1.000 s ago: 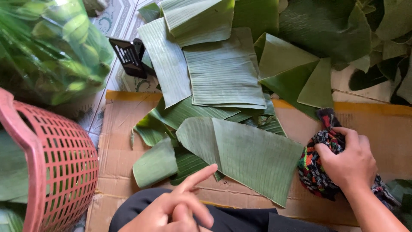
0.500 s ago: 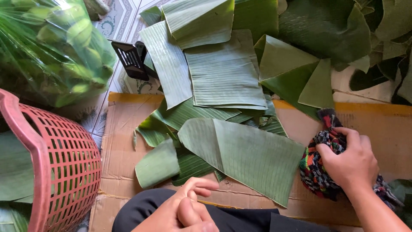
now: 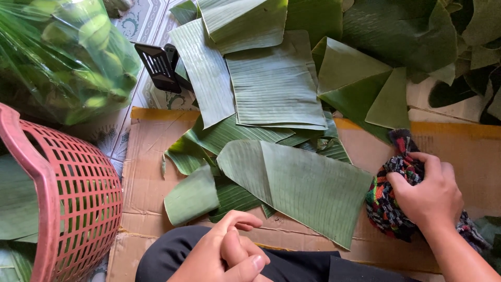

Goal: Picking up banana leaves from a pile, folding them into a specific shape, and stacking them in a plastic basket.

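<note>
My right hand (image 3: 430,196) grips a bunched multicoloured cloth (image 3: 386,201) resting on the cardboard (image 3: 146,156) at the right. Just left of the cloth lies a large pale-green banana leaf piece (image 3: 302,183), folded over at its left end. My left hand (image 3: 227,253) rests on my dark-trousered knee at the bottom, fingers curled in, holding nothing. Several more cut leaf pieces (image 3: 274,83) are stacked beyond, overlapping one another. A small folded leaf piece (image 3: 192,196) lies at the near left.
A pink plastic lattice basket (image 3: 68,198) with leaves inside stands at the left. A clear bag of green fruit (image 3: 68,57) sits at the upper left. A black plastic clip-like object (image 3: 162,65) lies on the tiled floor. Dark green leaves (image 3: 407,36) pile at the upper right.
My left hand's forefinger, stretched toward the leaf earlier, has curled in and the hand has drawn back onto my knee. The right hand has stayed on the cloth.
</note>
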